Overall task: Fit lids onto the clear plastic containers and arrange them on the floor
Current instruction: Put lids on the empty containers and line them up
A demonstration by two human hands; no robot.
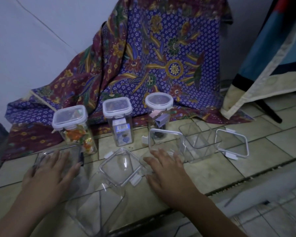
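Note:
My left hand (pixel 53 170) lies palm down, fingers apart, on a clear container (pixel 41 157) at the left. My right hand (pixel 166 170) is spread flat, its fingertips at the lower edge of a tilted square lid (pixel 166 134); I cannot tell whether it grips the lid. Between my hands a second square lid (pixel 121 166) rests on a clear container (pixel 96 206) that lies nearest to me. An open, empty clear container (pixel 202 139) stands to the right, and a third loose lid (pixel 232 144) lies beside it.
Three lidded jars stand at the back: one with colourful contents (pixel 72 127), a square one (pixel 120 124) and a round one (pixel 158 108). Patterned cloth (pixel 161 57) hangs behind them. A hanging fabric (pixel 272 57) is at the right. The floor (pixel 212 173) is tiled.

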